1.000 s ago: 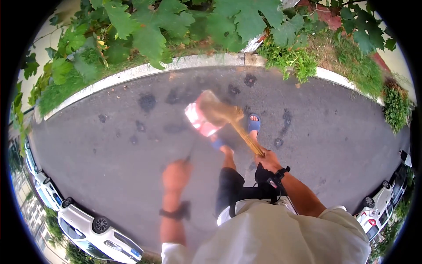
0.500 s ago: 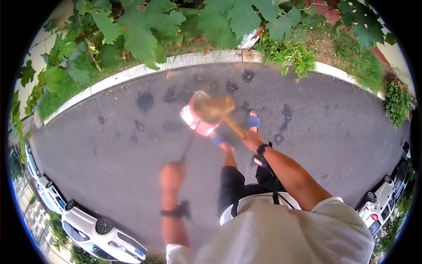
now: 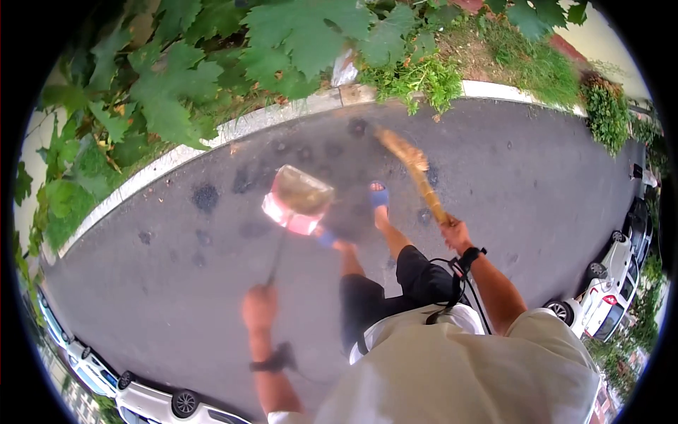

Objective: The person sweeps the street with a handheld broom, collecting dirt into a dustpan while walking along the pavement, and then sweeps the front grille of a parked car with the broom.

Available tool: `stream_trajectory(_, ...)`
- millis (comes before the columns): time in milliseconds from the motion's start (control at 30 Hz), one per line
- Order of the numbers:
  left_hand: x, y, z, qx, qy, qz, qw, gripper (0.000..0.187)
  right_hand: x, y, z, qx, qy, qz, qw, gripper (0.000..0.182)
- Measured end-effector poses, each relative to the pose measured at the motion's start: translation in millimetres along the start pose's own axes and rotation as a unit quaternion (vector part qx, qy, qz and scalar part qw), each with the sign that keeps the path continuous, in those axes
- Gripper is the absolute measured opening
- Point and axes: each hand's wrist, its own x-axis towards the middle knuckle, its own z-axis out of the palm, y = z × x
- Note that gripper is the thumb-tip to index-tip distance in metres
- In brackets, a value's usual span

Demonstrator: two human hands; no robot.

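A long thin handle runs up from my left hand [image 3: 260, 308], which is closed around it, to a pink-and-white dustpan [image 3: 299, 199]. The pan's mouth faces away from me, and its inside looks brownish and blurred. My right hand [image 3: 455, 233] grips the yellowish handle of a broom [image 3: 412, 157]. The broom's straw-coloured head points up and to the left, to the right of the dustpan and apart from it. Motion blur hides whether the bristles touch the ground.
Grey asphalt [image 3: 494, 169] with dark stains lies around my sandalled feet [image 3: 380, 193]. A pale kerb [image 3: 282, 113] borders grass and leafy vines [image 3: 304, 42] ahead. White cars [image 3: 162, 403] stand at the lower left, and more parked cars [image 3: 607, 297] at the right.
The broom has swung right, away from over the dustpan, with my right hand moving right. The dustpan and my left hand have shifted slightly left and down; the whole view has turned.
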Motion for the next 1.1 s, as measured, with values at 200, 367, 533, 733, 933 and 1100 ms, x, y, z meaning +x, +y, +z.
stream_trajectory(200,-2.2,0.3,-4.2,-0.012,-0.010,0.033,0.999,0.030,95.1,-7.3,-52.3,0.230,-0.009,0.026,0.973,0.014)
stream_trajectory(367,-0.4,-1.5,-2.0,-0.034,-0.018,0.021,0.999,0.031,110.7,18.4,52.1,0.162,-0.055,0.008,0.985,0.006)
stream_trajectory(533,0.6,-5.5,2.4,-0.022,-0.017,0.004,1.000,0.031,-30.7,-25.5,95.4,0.137,-0.224,0.018,0.965,0.031)
stream_trajectory(733,-2.5,-3.4,1.7,-0.018,-0.009,0.011,1.000,0.032,-69.4,-27.6,74.9,0.029,-0.279,-0.048,0.958,0.040)
stream_trajectory(933,-4.4,-0.3,-11.7,0.048,-0.100,-0.068,0.992,0.034,-60.4,-44.5,44.2,0.021,-0.228,-0.055,0.972,0.036)
stream_trajectory(1100,-2.4,-5.7,-4.5,0.041,-0.087,-0.050,0.994,0.036,-67.7,-51.1,36.5,-0.015,-0.176,-0.069,0.982,0.034)
